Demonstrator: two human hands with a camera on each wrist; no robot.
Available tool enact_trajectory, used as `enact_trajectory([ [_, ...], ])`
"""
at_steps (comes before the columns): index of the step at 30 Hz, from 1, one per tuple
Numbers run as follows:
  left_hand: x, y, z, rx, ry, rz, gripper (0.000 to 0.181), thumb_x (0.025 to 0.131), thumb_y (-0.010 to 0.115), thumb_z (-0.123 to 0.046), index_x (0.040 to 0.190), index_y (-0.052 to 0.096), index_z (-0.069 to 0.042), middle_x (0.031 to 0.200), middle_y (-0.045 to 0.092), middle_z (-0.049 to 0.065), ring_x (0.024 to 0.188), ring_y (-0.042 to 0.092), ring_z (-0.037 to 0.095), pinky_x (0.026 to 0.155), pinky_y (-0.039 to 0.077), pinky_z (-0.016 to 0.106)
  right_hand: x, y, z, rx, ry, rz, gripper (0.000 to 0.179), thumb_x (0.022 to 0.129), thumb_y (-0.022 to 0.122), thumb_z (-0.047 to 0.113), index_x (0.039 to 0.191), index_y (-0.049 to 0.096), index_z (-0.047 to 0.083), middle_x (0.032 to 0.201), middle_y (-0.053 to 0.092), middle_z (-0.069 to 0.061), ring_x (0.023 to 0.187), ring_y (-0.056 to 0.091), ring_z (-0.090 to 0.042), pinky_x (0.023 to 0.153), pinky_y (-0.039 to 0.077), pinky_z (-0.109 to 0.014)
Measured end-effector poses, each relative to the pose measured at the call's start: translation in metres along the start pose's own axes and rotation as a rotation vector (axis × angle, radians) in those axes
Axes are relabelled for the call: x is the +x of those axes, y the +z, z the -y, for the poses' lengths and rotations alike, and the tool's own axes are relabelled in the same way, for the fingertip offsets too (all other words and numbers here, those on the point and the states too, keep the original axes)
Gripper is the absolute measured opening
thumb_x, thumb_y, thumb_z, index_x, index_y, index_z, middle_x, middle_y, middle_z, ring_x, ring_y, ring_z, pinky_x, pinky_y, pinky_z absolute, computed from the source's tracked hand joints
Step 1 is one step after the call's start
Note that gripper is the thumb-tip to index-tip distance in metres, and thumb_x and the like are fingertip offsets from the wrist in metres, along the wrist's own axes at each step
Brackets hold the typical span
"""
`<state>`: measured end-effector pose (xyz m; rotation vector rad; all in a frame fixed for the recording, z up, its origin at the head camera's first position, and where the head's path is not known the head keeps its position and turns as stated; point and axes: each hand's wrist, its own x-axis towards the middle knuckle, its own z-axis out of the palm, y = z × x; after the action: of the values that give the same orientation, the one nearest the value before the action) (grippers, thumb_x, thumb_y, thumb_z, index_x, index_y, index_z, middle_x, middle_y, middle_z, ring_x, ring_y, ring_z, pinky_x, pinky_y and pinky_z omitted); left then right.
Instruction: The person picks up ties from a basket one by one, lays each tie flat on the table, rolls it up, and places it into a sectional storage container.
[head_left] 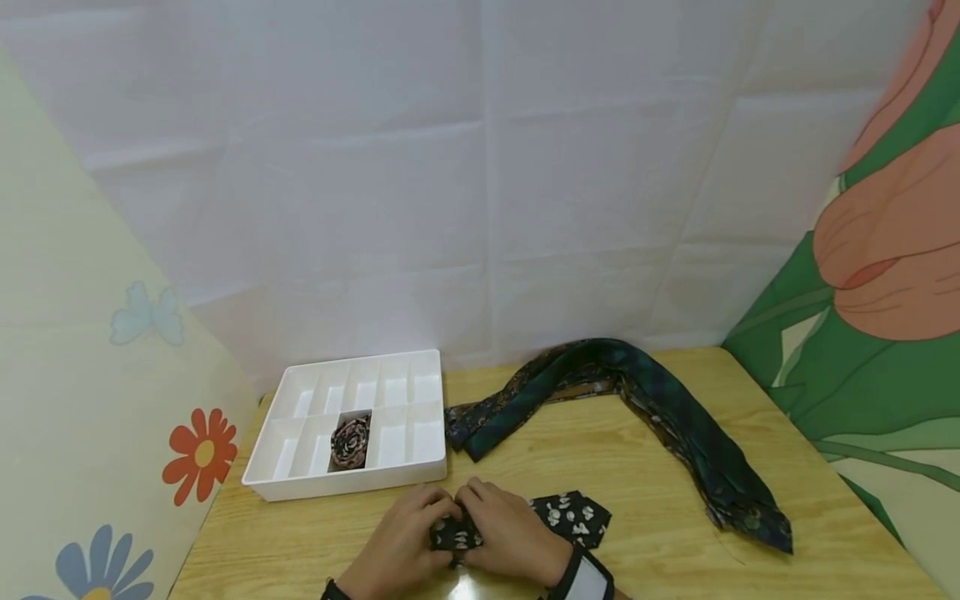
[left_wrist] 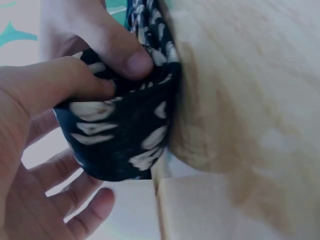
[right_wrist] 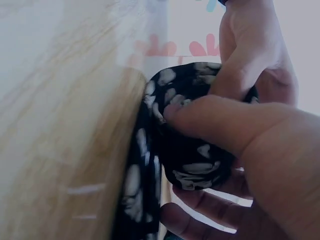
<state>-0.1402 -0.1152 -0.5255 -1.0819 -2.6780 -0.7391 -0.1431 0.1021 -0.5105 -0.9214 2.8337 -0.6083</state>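
A black necktie point(head_left: 573, 517) with white floral shapes is partly rolled up near the front of the table. The left hand point(head_left: 408, 537) grips one side of the roll, its thumb tucked into the top in the left wrist view. Opposite it, the right hand point(head_left: 513, 533) holds the roll point(right_wrist: 195, 165) with its thumb over the near face and its fingers behind. The loose wide end of the necktie runs out to the right, past the right hand, and lies flat on the wood. Both hands meet around the roll and hide much of it in the head view.
A white divided tray point(head_left: 345, 481) stands at the left. One compartment holds a rolled patterned necktie point(head_left: 350, 442). Several dark neckties point(head_left: 675, 408) lie in a long curve across the back and right of the wooden table point(head_left: 660, 542). Behind hangs a white sheet point(head_left: 480, 208).
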Motion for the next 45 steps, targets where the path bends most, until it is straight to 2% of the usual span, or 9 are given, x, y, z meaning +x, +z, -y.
enact_trajectory([
  [3,0.000,0.000,0.000,0.009,0.010,0.002,0.049,0.072,0.094,-0.020,0.115,0.070,-0.022,0.118,0.066,-0.008,0.108,0.062,0.011,0.094,0.057,0.036,0.000,0.000,0.000,0.007,0.014,0.009,0.048,0.082,0.090,0.038,0.118,0.062,0.024,0.109,0.057,0.011,0.094,0.055,-0.001,0.077,0.054,-0.025],
  [7,0.000,0.000,0.000,0.017,0.010,0.005,0.044,0.073,0.094,-0.022,0.111,0.072,-0.025,0.115,0.065,-0.008,0.105,0.061,0.009,0.091,0.057,0.034,0.001,-0.001,0.000,0.005,0.019,0.020,0.049,0.083,0.090,0.041,0.120,0.061,0.025,0.109,0.057,0.011,0.094,0.055,-0.001,0.078,0.054,-0.025],
  [13,0.001,-0.001,-0.001,0.004,0.008,0.013,0.049,0.074,0.093,-0.022,0.118,0.071,-0.024,0.119,0.065,-0.008,0.108,0.061,0.010,0.094,0.057,0.035,-0.001,-0.003,-0.001,-0.003,0.020,0.023,0.053,0.082,0.091,0.038,0.123,0.061,0.022,0.111,0.058,0.009,0.097,0.055,-0.003,0.079,0.054,-0.026],
  [17,0.003,-0.002,-0.002,-0.003,0.000,0.022,0.044,0.074,0.092,-0.021,0.113,0.073,-0.028,0.116,0.065,-0.009,0.106,0.059,0.008,0.091,0.056,0.034,-0.002,-0.004,-0.002,0.012,0.013,0.015,0.052,0.084,0.089,0.039,0.124,0.061,0.023,0.113,0.057,0.009,0.096,0.055,-0.002,0.079,0.054,-0.026],
  [22,0.003,-0.002,-0.004,-0.004,0.018,0.031,0.048,0.076,0.094,-0.023,0.119,0.073,-0.028,0.116,0.064,-0.009,0.105,0.059,0.007,0.091,0.056,0.032,-0.003,-0.006,-0.002,0.041,0.022,0.032,0.051,0.083,0.090,0.033,0.123,0.061,0.024,0.111,0.057,0.010,0.095,0.055,-0.002,0.078,0.054,-0.026],
  [26,0.003,-0.001,-0.004,-0.005,0.018,0.036,0.045,0.077,0.094,-0.023,0.117,0.075,-0.028,0.117,0.065,-0.009,0.106,0.060,0.008,0.092,0.056,0.034,-0.004,-0.005,-0.002,0.047,0.017,0.027,0.051,0.084,0.089,0.038,0.124,0.061,0.024,0.112,0.057,0.010,0.095,0.055,-0.002,0.077,0.054,-0.025],
  [32,0.003,-0.001,-0.003,0.009,-0.018,0.064,0.052,0.075,0.092,-0.020,0.121,0.070,-0.026,0.119,0.064,-0.008,0.108,0.060,0.009,0.095,0.056,0.036,-0.004,-0.003,-0.003,-0.001,0.026,0.039,0.055,0.082,0.091,0.041,0.124,0.061,0.023,0.112,0.056,0.010,0.097,0.055,-0.002,0.078,0.055,-0.026],
  [38,0.003,-0.002,-0.004,0.008,0.017,0.025,0.040,0.073,0.095,-0.020,0.108,0.075,-0.027,0.114,0.063,-0.010,0.105,0.059,0.008,0.091,0.055,0.033,-0.008,-0.005,-0.006,-0.002,0.024,0.076,0.063,0.081,0.089,0.052,0.129,0.061,0.023,0.114,0.057,0.009,0.098,0.054,-0.004,0.079,0.054,-0.026],
  [45,0.004,-0.002,-0.003,0.000,0.002,0.056,0.036,0.077,0.093,-0.023,0.109,0.076,-0.029,0.117,0.063,-0.011,0.109,0.060,0.011,0.092,0.056,0.037,-0.012,-0.017,-0.018,-0.011,-0.006,0.165,0.058,0.085,0.087,0.029,0.136,0.062,0.022,0.120,0.058,0.006,0.101,0.053,-0.008,0.088,0.053,-0.030],
])
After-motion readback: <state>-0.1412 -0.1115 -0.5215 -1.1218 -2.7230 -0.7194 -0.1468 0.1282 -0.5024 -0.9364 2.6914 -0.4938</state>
